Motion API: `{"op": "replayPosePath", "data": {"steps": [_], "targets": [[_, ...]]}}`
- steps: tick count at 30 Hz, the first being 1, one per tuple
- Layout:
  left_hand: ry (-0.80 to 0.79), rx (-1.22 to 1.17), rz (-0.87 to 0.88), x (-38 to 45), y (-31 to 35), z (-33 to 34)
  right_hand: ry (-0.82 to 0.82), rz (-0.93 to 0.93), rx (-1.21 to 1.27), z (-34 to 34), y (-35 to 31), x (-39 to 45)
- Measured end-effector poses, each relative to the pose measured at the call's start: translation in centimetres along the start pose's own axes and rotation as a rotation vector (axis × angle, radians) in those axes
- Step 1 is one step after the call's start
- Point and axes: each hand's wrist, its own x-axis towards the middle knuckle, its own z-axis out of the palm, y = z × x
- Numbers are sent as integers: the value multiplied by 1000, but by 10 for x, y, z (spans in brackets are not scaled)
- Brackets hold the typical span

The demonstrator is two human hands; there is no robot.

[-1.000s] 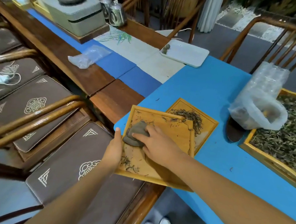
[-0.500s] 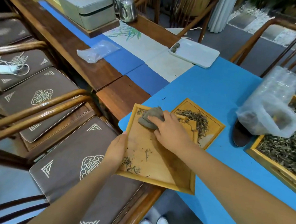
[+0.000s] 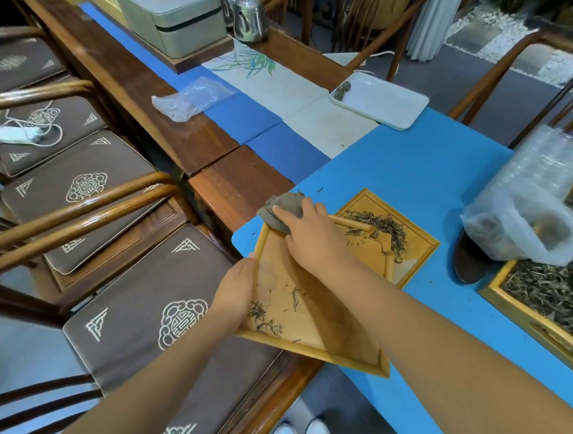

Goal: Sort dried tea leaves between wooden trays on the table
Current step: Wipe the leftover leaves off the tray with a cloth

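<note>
My right hand [image 3: 314, 233] presses a grey cloth [image 3: 280, 211] at the mostly swept pale wooden tray's [image 3: 320, 351] far edge, left hand [image 3: 237, 289] gripping its rim, loose dried tea leaves [image 3: 262, 317] remaining.

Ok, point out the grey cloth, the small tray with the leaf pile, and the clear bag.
grey cloth [image 3: 280, 209], head view, bare left part.
small tray [image 3: 420, 250], head view, right rim.
clear bag [image 3: 527, 211], head view, crumpled middle.
</note>
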Motion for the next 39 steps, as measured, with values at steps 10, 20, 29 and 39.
{"op": "replayPosePath", "data": {"steps": [10, 20, 29, 39], "targets": [[45, 9, 16, 4, -1, -9, 12, 24, -46, 13, 25, -10], [44, -11, 23, 6, -5, -23, -46, 113, -134, 22, 82, -37], [49, 2, 22, 4, -8, -28, -48, 292, -58, 17, 119, -50], [37, -48, 7, 6, 1, -14, 11, 8, 206, 7, 27, -39]]}}
